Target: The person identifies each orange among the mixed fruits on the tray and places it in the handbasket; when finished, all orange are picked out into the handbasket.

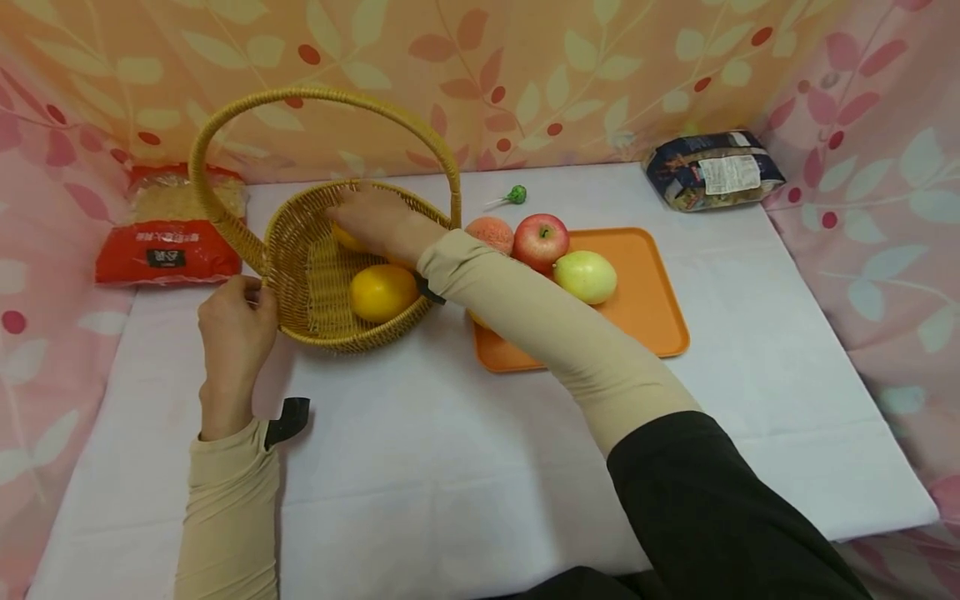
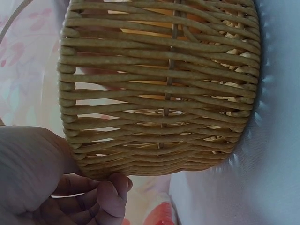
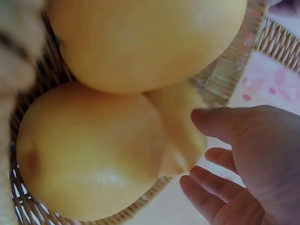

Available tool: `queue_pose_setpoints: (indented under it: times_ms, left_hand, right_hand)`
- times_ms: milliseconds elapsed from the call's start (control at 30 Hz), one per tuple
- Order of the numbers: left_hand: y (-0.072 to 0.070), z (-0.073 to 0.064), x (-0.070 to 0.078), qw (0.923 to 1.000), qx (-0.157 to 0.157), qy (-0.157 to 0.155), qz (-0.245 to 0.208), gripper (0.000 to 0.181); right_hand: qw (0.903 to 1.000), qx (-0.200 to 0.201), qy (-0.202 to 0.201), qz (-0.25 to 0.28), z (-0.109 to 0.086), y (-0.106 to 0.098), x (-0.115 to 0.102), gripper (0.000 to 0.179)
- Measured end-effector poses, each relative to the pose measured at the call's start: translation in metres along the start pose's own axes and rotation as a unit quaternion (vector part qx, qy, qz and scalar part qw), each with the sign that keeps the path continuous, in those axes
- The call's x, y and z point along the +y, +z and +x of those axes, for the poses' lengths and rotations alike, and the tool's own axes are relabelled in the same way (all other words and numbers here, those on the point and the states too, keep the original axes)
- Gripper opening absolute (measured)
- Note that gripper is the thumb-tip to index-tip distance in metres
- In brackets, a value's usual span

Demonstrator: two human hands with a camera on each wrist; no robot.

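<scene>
A woven wicker basket [image 1: 322, 329] with a tall hoop handle stands on the left part of the table. At its left side my left hand [image 1: 238, 329] pinches the rim between thumb and fingers. Smooth yellow fruits lie inside; one yellow fruit [image 1: 384, 293] is near the front wall. My right hand [image 1: 382, 218] reaches down into the basket over another yellow fruit [image 1: 347, 239]. In the right wrist view, the thumb and fingers of this hand are spread apart beside a smaller yellow fruit [image 3: 180, 126], not closed round it. Two larger yellow fruits partly cover that one.
Right of the basket, an orange tray [image 1: 652, 308] carries a red apple [image 1: 542, 240], a pinkish peach [image 1: 491, 234] and a pale green fruit [image 1: 585, 277]. A green lollipop [image 1: 516, 195] lies behind it. A red bag [image 1: 168, 250] stands left, a dark packet [image 1: 712, 171] back right.
</scene>
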State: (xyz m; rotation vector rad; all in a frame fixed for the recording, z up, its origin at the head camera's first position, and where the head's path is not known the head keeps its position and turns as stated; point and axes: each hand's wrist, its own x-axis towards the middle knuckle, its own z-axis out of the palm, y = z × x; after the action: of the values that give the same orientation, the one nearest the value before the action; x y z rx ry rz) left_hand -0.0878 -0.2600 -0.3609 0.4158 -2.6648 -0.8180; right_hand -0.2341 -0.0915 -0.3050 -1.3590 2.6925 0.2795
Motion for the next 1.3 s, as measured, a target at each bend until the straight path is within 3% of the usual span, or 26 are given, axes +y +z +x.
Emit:
queue_pose_setpoints:
  times_ms: [167, 433, 567, 733, 833, 967, 1100, 1300]
  left_hand:
    - [-0.001, 0.001, -0.001, 1.0, -0.002, -0.005, -0.002, 0.036]
    - [-0.001, 0.0, -0.005, 0.9999, -0.001, -0.012, 0.0, 0.037]
    - [0.0, 0.0, -0.008, 0.9999, 0.002, -0.01, -0.003, 0.036]
    - [0.0, 0.001, -0.006, 0.9998, -0.011, -0.014, -0.005, 0.037]
    - [-0.001, 0.001, -0.003, 0.9999, -0.012, -0.01, -0.004, 0.037]
    - [-0.001, 0.002, 0.0, 0.9999, -0.011, -0.007, -0.001, 0.037]
    - [0.0, 0.001, 0.001, 0.9999, -0.013, -0.011, 0.0, 0.037]
    - [-0.001, 0.001, 0.0, 0.9999, -0.013, -0.007, -0.002, 0.037]
  right_hand:
    - [0.9992, 0.036, -0.017, 0.003, -0.01, -0.007, -0.009, 0.038]
    - [0.9964, 0.066, -0.051, -0.012, -0.044, -0.024, -0.018, 0.043]
    - [0.9922, 0.103, -0.071, -0.001, -0.072, -0.029, -0.014, 0.04]
    - [0.984, 0.144, -0.091, 0.051, -0.118, -0.025, -0.001, 0.037]
    - [0.9769, 0.172, -0.11, 0.063, -0.144, -0.017, 0.006, 0.035]
    - [0.9701, 0.201, -0.13, 0.042, -0.171, 0.0, 0.013, 0.027]
    - [0.9749, 0.182, -0.127, 0.016, -0.187, 0.019, 0.018, 0.028]
    - [0.9931, 0.091, -0.071, 0.017, -0.198, 0.035, 0.032, 0.048]
